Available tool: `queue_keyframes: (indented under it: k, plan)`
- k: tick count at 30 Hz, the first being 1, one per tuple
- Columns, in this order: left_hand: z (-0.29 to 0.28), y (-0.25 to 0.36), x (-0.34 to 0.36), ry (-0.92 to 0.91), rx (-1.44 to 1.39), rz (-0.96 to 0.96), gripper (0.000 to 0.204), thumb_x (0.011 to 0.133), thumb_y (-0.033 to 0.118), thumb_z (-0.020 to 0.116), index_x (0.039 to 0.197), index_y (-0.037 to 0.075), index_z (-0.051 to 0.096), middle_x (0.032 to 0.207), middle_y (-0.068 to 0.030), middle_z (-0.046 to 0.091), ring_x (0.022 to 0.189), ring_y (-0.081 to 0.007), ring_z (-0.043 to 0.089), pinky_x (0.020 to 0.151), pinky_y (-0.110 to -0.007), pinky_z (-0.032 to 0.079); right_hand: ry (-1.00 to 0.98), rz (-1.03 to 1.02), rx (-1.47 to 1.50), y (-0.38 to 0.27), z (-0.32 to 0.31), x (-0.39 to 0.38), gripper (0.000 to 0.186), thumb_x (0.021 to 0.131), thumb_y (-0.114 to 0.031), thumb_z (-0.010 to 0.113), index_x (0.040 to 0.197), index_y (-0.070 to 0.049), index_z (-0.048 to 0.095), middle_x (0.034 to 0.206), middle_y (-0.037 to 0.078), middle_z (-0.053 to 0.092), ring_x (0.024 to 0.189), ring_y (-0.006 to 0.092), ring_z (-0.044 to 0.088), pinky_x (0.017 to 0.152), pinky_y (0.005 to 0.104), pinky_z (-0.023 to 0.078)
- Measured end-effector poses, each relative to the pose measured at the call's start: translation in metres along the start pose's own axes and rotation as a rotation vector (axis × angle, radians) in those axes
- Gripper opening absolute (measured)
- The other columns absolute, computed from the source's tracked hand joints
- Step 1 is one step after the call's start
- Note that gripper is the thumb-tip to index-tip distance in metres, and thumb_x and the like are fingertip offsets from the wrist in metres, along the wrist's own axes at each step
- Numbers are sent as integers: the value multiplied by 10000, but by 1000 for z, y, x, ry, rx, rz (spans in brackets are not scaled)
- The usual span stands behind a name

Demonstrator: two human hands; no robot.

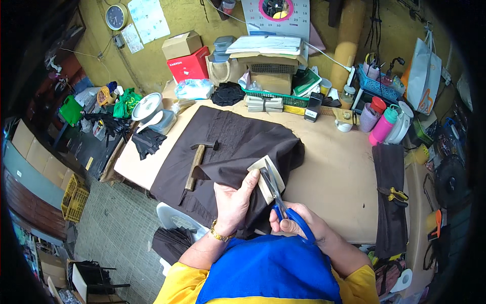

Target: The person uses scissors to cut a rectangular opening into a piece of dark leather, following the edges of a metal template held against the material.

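Scissors (276, 194), one pair, overlap one cream piece (264, 189).

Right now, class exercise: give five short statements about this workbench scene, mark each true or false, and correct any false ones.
1. The right hand holds blue-handled scissors. True.
2. The left hand grips the hammer. False: it holds a pale flat piece.
3. The hammer lies on dark brown cloth. True.
4. The wall clock hangs at upper right. False: it hangs at upper left.
5. Yellow-handled pliers lie right of the scissors. True.
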State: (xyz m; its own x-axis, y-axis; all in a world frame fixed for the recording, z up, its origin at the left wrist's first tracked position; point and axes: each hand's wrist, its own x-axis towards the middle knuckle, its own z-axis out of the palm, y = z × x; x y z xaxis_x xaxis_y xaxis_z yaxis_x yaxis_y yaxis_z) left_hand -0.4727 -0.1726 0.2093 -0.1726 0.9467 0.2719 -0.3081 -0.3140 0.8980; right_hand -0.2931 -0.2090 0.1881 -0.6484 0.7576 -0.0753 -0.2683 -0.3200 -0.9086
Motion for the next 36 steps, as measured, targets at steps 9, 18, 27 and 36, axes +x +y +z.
queue_keyframes:
  k: [9, 18, 27, 36]
  plan:
    - [1, -6, -6, -9, 252, 221, 150, 839, 58, 713, 969, -12, 688, 908, -52, 700, 826, -117, 637, 779, -284, 511, -19, 109, -27, -15, -15, -8, 274, 875, -263, 705, 955, -45, 559, 795, 6, 577, 701, 70, 531, 621, 195, 428]
    - [1, -9, -6, -17, -235, -241, 292, 875, 106, 675, 1121, -25, 585, 1005, -93, 673, 838, -166, 667, 769, -312, 553, 13, -25, 49, 5, -5, -3, 214, 899, -222, 678, 961, -65, 547, 805, -16, 562, 679, 48, 527, 590, 170, 422]
    - [4, -4, -11, -4, -367, -342, 326, 899, 123, 645, 1178, -18, 554, 1069, -106, 652, 908, -179, 659, 796, -327, 558, 43, -74, 39, 10, 2, -1, 276, 891, -289, 688, 961, -61, 549, 773, -24, 553, 658, 34, 491, 573, 173, 399]
    - [8, -1, -12, -12, -398, -324, 307, 889, 97, 665, 1154, -17, 556, 1018, -106, 658, 849, -168, 655, 733, -307, 555, 87, -94, -70, 6, 2, 1, 326, 892, -359, 675, 881, -54, 561, 737, -13, 564, 646, 39, 497, 559, 184, 394]
